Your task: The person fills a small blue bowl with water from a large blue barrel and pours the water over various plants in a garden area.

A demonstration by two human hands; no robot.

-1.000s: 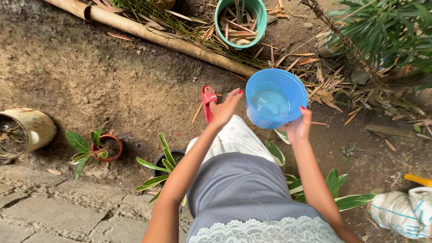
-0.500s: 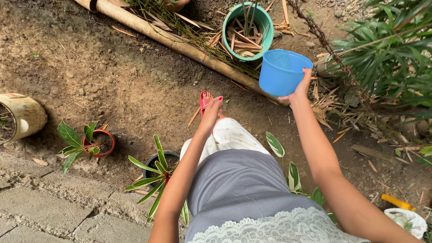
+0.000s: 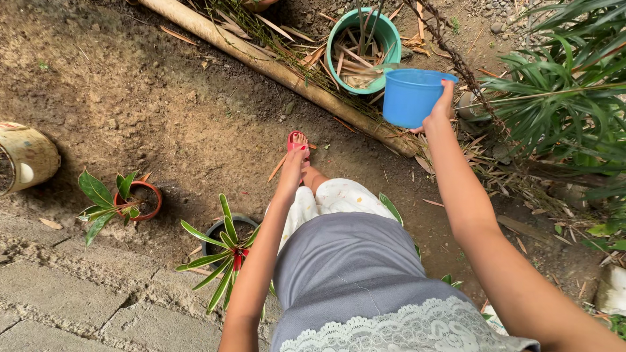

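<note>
— What did the right hand (image 3: 442,107) have?
— Its grip was closed on the rim of a blue cup (image 3: 411,96), tipped toward the green pot (image 3: 390,40) at its eleven o'clock.
— And the left hand (image 3: 292,171)?
— Its grip was loose and empty, hanging above the red sandal (image 3: 295,139), with the bamboo pole (image 3: 274,65) beyond at twelve.

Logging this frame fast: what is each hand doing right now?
Left hand: holds nothing, fingers extended, hanging in front of the knee.
Right hand: closed on the rim of the blue bucket, tipped toward the green pot.
</note>
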